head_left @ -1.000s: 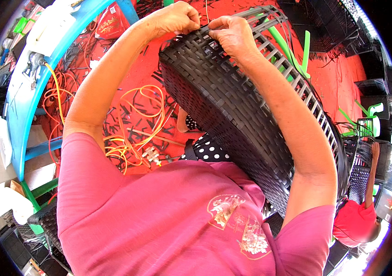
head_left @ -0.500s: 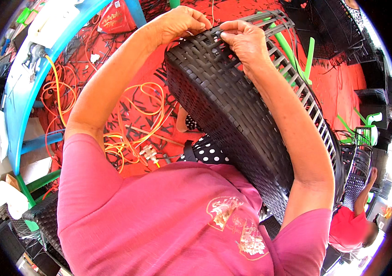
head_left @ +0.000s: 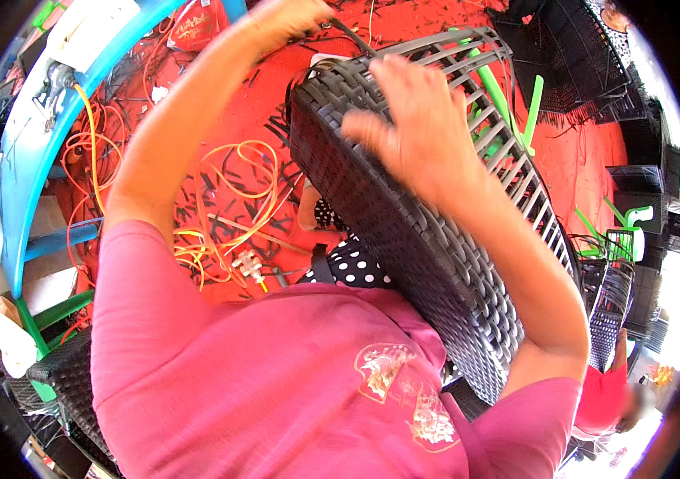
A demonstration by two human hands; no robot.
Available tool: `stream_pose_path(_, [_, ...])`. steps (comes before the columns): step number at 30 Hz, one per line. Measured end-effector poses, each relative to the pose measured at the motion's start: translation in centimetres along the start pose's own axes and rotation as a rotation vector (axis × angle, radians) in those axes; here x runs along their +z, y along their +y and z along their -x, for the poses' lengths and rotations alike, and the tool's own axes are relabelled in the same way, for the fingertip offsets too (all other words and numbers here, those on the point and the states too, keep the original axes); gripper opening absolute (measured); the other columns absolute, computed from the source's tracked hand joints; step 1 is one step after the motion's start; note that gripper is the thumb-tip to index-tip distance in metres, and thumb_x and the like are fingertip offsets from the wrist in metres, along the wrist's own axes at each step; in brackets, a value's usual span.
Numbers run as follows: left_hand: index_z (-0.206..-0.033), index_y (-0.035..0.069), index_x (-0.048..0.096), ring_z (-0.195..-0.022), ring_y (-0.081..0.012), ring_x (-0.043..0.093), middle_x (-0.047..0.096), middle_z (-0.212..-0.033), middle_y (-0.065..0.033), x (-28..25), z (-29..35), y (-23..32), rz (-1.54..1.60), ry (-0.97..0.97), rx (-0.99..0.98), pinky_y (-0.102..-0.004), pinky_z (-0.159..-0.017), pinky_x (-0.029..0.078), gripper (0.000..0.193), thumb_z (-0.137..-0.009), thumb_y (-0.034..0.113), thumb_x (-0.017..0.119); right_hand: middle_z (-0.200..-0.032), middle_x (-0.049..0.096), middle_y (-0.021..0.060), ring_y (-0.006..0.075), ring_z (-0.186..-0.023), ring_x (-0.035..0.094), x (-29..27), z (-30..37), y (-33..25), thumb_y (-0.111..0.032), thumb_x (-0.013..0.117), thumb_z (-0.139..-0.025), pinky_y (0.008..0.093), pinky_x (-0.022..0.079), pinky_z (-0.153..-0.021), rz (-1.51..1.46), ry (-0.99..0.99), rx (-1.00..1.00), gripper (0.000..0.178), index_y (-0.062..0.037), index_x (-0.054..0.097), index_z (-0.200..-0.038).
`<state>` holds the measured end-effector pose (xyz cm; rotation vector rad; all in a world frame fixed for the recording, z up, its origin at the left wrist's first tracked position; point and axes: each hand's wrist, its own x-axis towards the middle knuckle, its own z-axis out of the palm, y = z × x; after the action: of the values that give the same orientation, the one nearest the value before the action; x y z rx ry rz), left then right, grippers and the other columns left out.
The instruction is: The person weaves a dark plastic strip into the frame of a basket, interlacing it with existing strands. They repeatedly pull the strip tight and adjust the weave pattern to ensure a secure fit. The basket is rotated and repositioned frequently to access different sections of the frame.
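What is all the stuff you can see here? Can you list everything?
woven piece: one, black, centre to right
strip: one, black, top centre
cables: several, orange and yellow, left side
scraps: many, black, on the floor
floor: one, red, beneath
table: one, blue, far left
bag: one, red, top left
bars: several, green, upper right
furniture: several, black, right edge
co-worker: one, red clothing, lower right
shirt: one, pink, bottom centre
left hand: one, bare, top edge
right hand: one, bare, over the woven piece
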<state>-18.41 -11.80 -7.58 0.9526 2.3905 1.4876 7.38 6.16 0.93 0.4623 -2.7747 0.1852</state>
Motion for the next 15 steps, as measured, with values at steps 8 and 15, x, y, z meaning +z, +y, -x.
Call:
stream_pose_path(8, [-0.108, 0.005, 0.061, -0.082, -0.0376, 0.064, 0.065, -0.093, -0.0229, -25.4, 0.8, -9.0, -0.983, 1.282, 0.142, -0.0492, -0.071, 0.051, 0.028, -0.080, 0.010, 0.062, -0.151, 0.030, 0.0144, 0.0377, -0.138, 0.026, -9.1, 13.1, -3.1, -0.026, 0.068, -0.076, 0.0649, 0.020, -0.105, 0.071, -0.583, -0.071, 0.065, -0.0158, 0.047, -0.137])
stream_pose_path(15, [-0.101, 0.000, 0.067, -0.089, -0.0161, 0.063, 0.070, -0.097, -0.0083, 1.6, 4.5, 8.7, -0.116, -0.413, 0.135, -0.0317, -0.081, 0.049, 0.025, -0.095, 0.023, 0.058, -0.150, 0.032, 0.0152, 0.0385, -0.136, 0.031, -9.5, 16.4, -3.2, -0.017, 0.072, -0.073, 0.0606, 0.021, -0.107, 0.004, -0.484, 0.128, 0.077, -0.0154, 0.039, -0.143])
